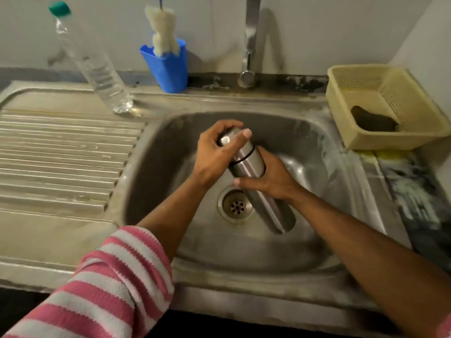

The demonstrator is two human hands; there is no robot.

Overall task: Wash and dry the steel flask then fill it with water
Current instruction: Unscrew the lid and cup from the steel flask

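The left hand [214, 154] has its fingers and thumb curled round the cap end of the steel flask [256, 176], clamped on it, with the thumb tip lying across the cap's side. The right hand [266, 178] wraps the flask's body just below the dark ring that marks the cap joint, fingers curled behind it and thumb laid across the front. The flask is tilted, cap toward the upper left and base toward the lower right, held in the middle of the frame above the basin of the steel sink [305, 242]; its base hangs just right of the drain [236, 206]. A pink-and-white striped sleeve [102, 289] covers the left forearm at the lower left. At the upper left a clear plastic bottle [94, 67] with a green cap leans on the ribbed drainboard [61, 162]. A blue holder [166, 69] with a sponge brush [162, 30] stands at the top centre, left of the tap [250, 45]. At the upper right a cream basket [380, 106] holds a dark scrubber [373, 120].
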